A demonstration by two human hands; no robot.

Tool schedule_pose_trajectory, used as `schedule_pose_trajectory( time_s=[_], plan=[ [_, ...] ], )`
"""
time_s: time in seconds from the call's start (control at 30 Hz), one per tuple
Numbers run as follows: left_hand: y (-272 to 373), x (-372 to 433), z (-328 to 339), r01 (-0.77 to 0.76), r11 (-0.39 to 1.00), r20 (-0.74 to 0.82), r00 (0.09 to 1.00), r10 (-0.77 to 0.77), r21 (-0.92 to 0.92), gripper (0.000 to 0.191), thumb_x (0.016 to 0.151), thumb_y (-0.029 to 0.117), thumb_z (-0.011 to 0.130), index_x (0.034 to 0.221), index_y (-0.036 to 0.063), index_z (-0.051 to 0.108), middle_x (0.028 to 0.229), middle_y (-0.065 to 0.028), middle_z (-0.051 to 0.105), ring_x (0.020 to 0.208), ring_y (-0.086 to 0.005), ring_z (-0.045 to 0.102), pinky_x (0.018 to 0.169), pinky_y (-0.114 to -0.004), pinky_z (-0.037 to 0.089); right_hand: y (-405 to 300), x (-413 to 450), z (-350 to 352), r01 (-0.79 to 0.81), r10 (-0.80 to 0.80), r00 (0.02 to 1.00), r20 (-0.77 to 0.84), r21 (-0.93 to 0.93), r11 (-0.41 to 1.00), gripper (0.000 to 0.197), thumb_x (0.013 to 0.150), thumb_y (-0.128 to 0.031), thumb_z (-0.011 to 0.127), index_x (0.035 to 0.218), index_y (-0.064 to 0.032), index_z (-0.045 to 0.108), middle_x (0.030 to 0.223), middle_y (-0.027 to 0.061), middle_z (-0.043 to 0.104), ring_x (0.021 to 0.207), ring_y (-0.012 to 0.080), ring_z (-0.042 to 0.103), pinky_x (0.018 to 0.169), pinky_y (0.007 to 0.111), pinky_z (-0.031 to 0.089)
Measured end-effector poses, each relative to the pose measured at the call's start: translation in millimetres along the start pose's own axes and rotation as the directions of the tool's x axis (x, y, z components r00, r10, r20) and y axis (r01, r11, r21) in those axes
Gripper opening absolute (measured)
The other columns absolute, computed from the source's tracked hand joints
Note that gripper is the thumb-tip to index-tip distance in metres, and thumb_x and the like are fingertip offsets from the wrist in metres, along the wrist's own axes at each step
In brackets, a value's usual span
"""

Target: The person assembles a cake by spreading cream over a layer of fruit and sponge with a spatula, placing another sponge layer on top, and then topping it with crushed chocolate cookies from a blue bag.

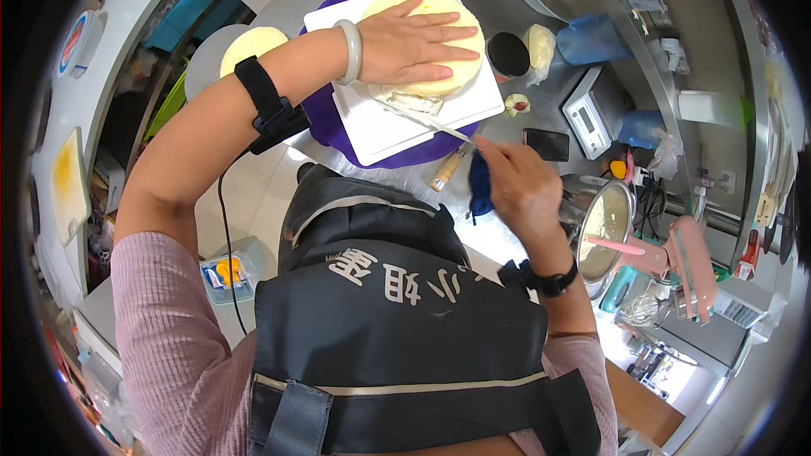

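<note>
My left hand (412,44) lies flat, fingers spread, on a round yellow sponge cake layer (466,76). White cream (412,101) bulges out beneath the layer's near edge. Under it is a white square board (374,139), resting on a purple round base (317,107). In my right hand (519,183) is the handle end of a long thin metal spatula (437,123), whose blade reaches to the cream. A second yellow cake round (253,47) sits on a grey disc behind my left forearm.
A wooden-handled tool (447,171), a dark phone (546,144) and a black-lidded jar (508,55) lie right of the board. Farther right stand a digital scale (586,117), a metal bowl of cream (605,228) with a pink spatula, and a pink stand mixer (694,266).
</note>
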State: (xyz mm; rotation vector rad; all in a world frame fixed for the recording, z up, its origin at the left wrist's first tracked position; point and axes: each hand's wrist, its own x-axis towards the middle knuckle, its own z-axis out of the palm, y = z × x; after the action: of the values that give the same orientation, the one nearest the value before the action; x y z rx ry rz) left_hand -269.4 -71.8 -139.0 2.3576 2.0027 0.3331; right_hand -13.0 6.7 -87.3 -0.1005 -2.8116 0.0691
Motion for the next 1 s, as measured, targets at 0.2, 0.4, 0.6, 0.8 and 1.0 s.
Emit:
schedule_pose_trajectory(
  time_s=[0.2,0.4,0.6,0.8,1.0],
  plan=[
    [-6,-2,0,-0.057,0.997,-0.012,0.998,0.058,0.049,0.044,0.095,0.039,0.027,0.136,0.0284,0.036,0.148,0.0002,0.021,0.137,-0.0226,0.018,0.111,-0.049,0.009,2,4,28,-0.103,0.099,0.989,-0.105,-0.035,0.994,0.031,0.069,-0.001,0.061,0.099,-0.0074,0.066,0.075,0.0032,0.057,0.061,0.019,0.057,0.052,0.029,0.046],
    [-5,-8,-1,-0.087,0.994,-0.003,0.996,0.087,0.072,0.043,0.095,0.038,0.03,0.136,0.0287,0.036,0.148,-0.0004,0.022,0.137,-0.0218,0.018,0.111,-0.047,0.008,12,-24,-1,-0.172,0.177,0.984,-0.027,0.127,0.977,0.026,0.074,-0.002,0.063,0.099,-0.0071,0.066,0.07,0.0046,0.058,0.058,0.0205,0.057,0.049,0.03,0.046],
    [8,0,4,-0.008,0.996,-0.044,0.999,0.012,0.09,0.043,0.094,0.039,0.031,0.135,0.0292,0.038,0.147,-0.0005,0.023,0.137,-0.0204,0.018,0.111,-0.048,0.008,18,-35,16,0.026,-0.033,0.997,-0.07,-0.107,0.994,0.034,0.065,0.003,0.06,0.097,-0.0063,0.066,0.08,0.0038,0.056,0.066,0.0174,0.057,0.054,0.027,0.046],
    [-2,-4,3,-0.1,0.991,-0.058,0.993,0.106,0.091,0.043,0.093,0.036,0.033,0.135,0.028,0.038,0.147,-0.0011,0.023,0.137,-0.0208,0.018,0.111,-0.047,0.008,29,-21,26,-0.111,0.113,0.989,-0.096,0.023,0.994,0.029,0.07,0.0,0.061,0.097,-0.0086,0.067,0.077,0.005,0.058,0.062,0.0209,0.057,0.052,0.029,0.045],
    [-7,-4,-2,-0.172,0.979,-0.018,0.984,0.175,0.106,0.044,0.093,0.036,0.034,0.135,0.0278,0.038,0.148,-0.0008,0.023,0.137,-0.0223,0.017,0.111,-0.048,0.007,40,-13,8,-0.33,0.307,0.944,0.122,0.281,0.901,0.017,0.08,-0.009,0.06,0.096,-0.0119,0.067,0.073,0.0077,0.059,0.06,0.0258,0.057,0.051,0.031,0.044]
  ],
)
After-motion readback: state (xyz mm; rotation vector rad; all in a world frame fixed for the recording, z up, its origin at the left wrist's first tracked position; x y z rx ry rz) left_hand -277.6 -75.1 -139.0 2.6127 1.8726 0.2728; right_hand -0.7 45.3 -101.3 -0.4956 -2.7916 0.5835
